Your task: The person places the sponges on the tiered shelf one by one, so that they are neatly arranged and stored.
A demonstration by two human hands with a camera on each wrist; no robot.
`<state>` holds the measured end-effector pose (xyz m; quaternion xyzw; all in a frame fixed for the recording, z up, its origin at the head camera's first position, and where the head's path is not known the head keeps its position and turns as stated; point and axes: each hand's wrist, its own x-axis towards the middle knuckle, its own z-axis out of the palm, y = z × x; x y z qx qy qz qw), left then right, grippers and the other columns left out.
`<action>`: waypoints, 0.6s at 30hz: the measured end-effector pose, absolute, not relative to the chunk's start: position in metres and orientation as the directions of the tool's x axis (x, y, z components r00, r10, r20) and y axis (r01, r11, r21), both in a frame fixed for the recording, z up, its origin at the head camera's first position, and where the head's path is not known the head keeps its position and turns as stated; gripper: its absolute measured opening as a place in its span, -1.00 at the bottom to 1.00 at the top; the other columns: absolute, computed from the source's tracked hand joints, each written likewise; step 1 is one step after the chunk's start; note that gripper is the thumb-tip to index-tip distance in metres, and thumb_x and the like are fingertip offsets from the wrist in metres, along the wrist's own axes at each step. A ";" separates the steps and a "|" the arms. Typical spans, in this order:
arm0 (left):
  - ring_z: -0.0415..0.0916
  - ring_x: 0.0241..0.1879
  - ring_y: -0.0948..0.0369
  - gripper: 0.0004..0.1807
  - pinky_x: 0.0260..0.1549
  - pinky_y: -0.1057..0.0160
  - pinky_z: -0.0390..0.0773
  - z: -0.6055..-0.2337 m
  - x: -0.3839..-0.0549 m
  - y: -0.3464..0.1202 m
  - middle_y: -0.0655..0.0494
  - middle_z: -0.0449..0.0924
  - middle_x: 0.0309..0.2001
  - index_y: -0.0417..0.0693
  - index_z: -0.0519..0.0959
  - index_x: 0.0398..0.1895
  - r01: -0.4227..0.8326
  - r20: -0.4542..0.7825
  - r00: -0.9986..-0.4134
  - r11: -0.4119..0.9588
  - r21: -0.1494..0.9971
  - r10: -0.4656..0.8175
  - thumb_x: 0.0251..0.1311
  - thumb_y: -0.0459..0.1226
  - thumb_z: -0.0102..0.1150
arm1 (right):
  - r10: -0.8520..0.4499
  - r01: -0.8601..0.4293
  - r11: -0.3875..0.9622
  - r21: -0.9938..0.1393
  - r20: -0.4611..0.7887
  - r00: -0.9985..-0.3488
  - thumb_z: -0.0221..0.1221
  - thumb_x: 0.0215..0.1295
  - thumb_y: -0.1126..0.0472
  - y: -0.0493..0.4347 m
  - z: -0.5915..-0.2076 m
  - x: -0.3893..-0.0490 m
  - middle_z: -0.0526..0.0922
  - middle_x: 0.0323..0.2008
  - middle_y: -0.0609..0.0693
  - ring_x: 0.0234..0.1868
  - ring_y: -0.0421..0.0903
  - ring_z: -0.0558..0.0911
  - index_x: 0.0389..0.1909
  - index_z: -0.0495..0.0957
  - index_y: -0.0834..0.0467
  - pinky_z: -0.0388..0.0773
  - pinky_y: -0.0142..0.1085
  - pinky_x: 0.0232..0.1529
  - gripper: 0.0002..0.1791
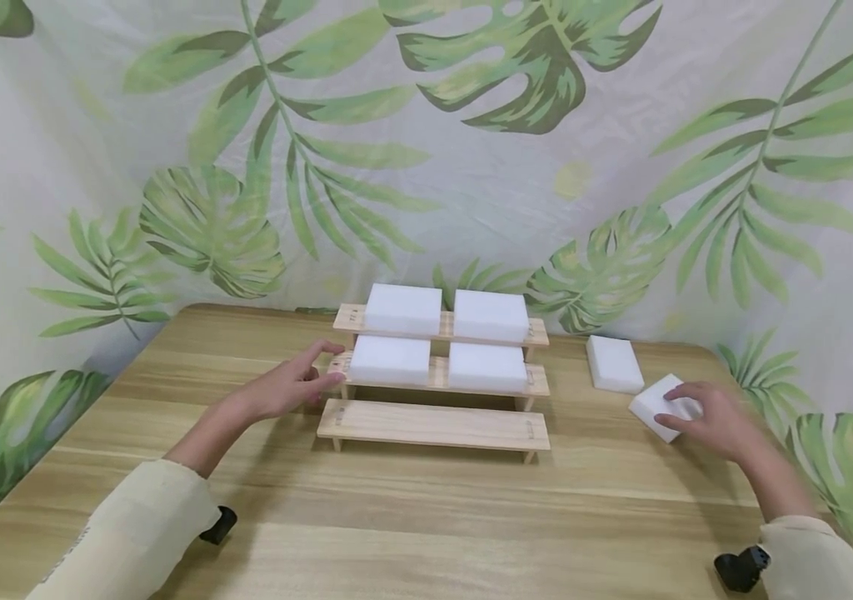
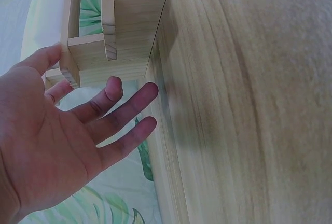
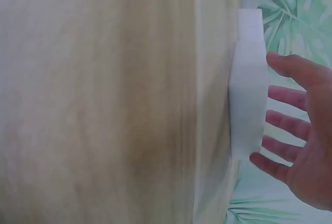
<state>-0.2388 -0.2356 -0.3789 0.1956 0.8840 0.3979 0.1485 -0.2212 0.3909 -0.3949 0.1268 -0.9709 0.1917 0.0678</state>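
A wooden three-step rack (image 1: 434,425) stands mid-table. Two white foam blocks (image 1: 404,310) lie on its top step and two (image 1: 488,367) on its middle step; the lowest step is bare. My left hand (image 1: 287,387) pinches the middle step's left end between thumb and index finger. In the left wrist view the other fingers (image 2: 127,115) stretch out loosely. On the right, another white foam block (image 1: 651,408) lies flat on the table. My right hand (image 1: 715,421) is over it, fingers spread, fingertips at its upper face in the right wrist view.
One more white foam block (image 1: 616,365) lies just behind the one under my right hand. A leaf-patterned cloth (image 1: 471,167) hangs behind the wood-grain table (image 1: 426,525). Dark devices (image 1: 743,569) sit by both sleeves.
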 end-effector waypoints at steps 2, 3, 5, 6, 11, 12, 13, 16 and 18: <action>0.53 -0.21 -0.04 -0.38 -0.27 0.04 0.49 -0.379 -0.239 -0.235 -0.18 0.61 -0.25 -0.04 0.10 0.53 0.226 -0.109 -0.879 0.607 0.762 0.464 0.61 0.01 -0.04 | -0.229 -0.280 0.896 -0.345 0.181 -0.956 0.48 0.17 0.15 0.392 -0.396 -0.220 0.60 0.02 0.55 0.06 0.52 0.56 -0.07 0.66 0.40 0.48 0.31 0.00 -0.56; 0.53 -0.21 -0.04 -0.38 -0.27 0.04 0.49 -0.379 -0.239 -0.235 -0.18 0.61 -0.25 -0.04 0.10 0.53 0.227 -0.109 -0.879 0.608 0.761 0.464 0.61 0.01 -0.04 | -0.231 -0.280 0.896 -0.344 0.179 -0.956 0.48 0.17 0.14 0.392 -0.396 -0.219 0.60 0.02 0.55 0.06 0.52 0.56 -0.07 0.67 0.39 0.49 0.31 -0.01 -0.56; 0.52 -0.23 -0.03 -0.38 -0.28 0.05 0.47 -0.379 -0.239 -0.235 -0.17 0.60 -0.26 -0.05 0.09 0.53 0.228 -0.107 -0.880 0.609 0.760 0.464 0.61 0.01 -0.04 | -0.231 -0.278 0.896 -0.345 0.170 -0.958 0.48 0.17 0.13 0.391 -0.394 -0.217 0.62 0.00 0.53 0.01 0.49 0.59 -0.08 0.68 0.38 0.51 0.27 -0.03 -0.56; 0.51 -0.24 -0.03 -0.38 -0.30 0.06 0.46 -0.379 -0.239 -0.235 -0.18 0.60 -0.27 -0.05 0.09 0.54 0.229 -0.107 -0.879 0.609 0.760 0.464 0.61 0.00 -0.04 | -0.231 -0.275 0.897 -0.345 0.164 -0.959 0.48 0.17 0.12 0.390 -0.393 -0.216 0.64 -0.03 0.50 -0.02 0.45 0.62 -0.08 0.68 0.37 0.53 0.23 -0.06 -0.56; 0.47 -0.27 -0.03 -0.37 -0.33 0.09 0.42 -0.379 -0.239 -0.235 -0.19 0.56 -0.32 -0.07 0.09 0.54 0.230 -0.107 -0.878 0.608 0.760 0.466 0.62 0.00 -0.04 | -0.243 -0.281 0.890 -0.359 0.148 -0.959 0.46 0.21 0.15 0.388 -0.385 -0.213 0.71 -0.09 0.37 -0.14 0.28 0.68 -0.04 0.67 0.38 0.58 0.03 -0.19 -0.57; 0.47 -0.27 -0.04 -0.37 -0.33 0.09 0.42 -0.379 -0.239 -0.235 -0.19 0.56 -0.32 -0.07 0.09 0.54 0.230 -0.107 -0.878 0.607 0.760 0.466 0.62 0.00 -0.04 | -0.248 -0.288 0.887 -0.360 0.155 -0.956 0.45 0.22 0.19 0.389 -0.384 -0.213 0.70 -0.07 0.38 -0.12 0.31 0.68 -0.02 0.66 0.40 0.59 0.06 -0.17 -0.58; 0.48 -0.27 -0.04 -0.37 -0.33 0.09 0.43 -0.379 -0.239 -0.235 -0.19 0.57 -0.32 -0.08 0.08 0.54 0.231 -0.107 -0.878 0.607 0.760 0.467 0.62 0.00 -0.04 | -0.254 -0.297 0.883 -0.363 0.163 -0.953 0.45 0.21 0.24 0.390 -0.383 -0.213 0.68 -0.04 0.41 -0.08 0.36 0.66 0.00 0.65 0.42 0.58 0.11 -0.13 -0.58; 0.50 -0.24 -0.04 -0.37 -0.30 0.07 0.46 -0.379 -0.238 -0.235 -0.19 0.59 -0.28 -0.08 0.08 0.54 0.233 -0.105 -0.877 0.607 0.760 0.469 0.62 0.00 -0.05 | -0.284 -0.327 0.881 -0.343 0.169 -0.944 0.41 0.12 0.36 0.393 -0.381 -0.212 0.61 0.06 0.50 0.07 0.51 0.57 0.09 0.59 0.46 0.49 0.30 0.00 -0.50; 0.51 -0.23 -0.05 -0.37 -0.28 0.05 0.47 -0.378 -0.238 -0.235 -0.20 0.60 -0.26 -0.08 0.08 0.55 0.233 -0.106 -0.877 0.607 0.760 0.469 0.62 0.00 -0.05 | -0.310 -0.341 0.881 -0.329 0.145 -0.940 0.40 0.03 0.41 0.395 -0.382 -0.213 0.57 0.12 0.53 0.14 0.54 0.52 0.16 0.54 0.45 0.45 0.34 0.05 -0.40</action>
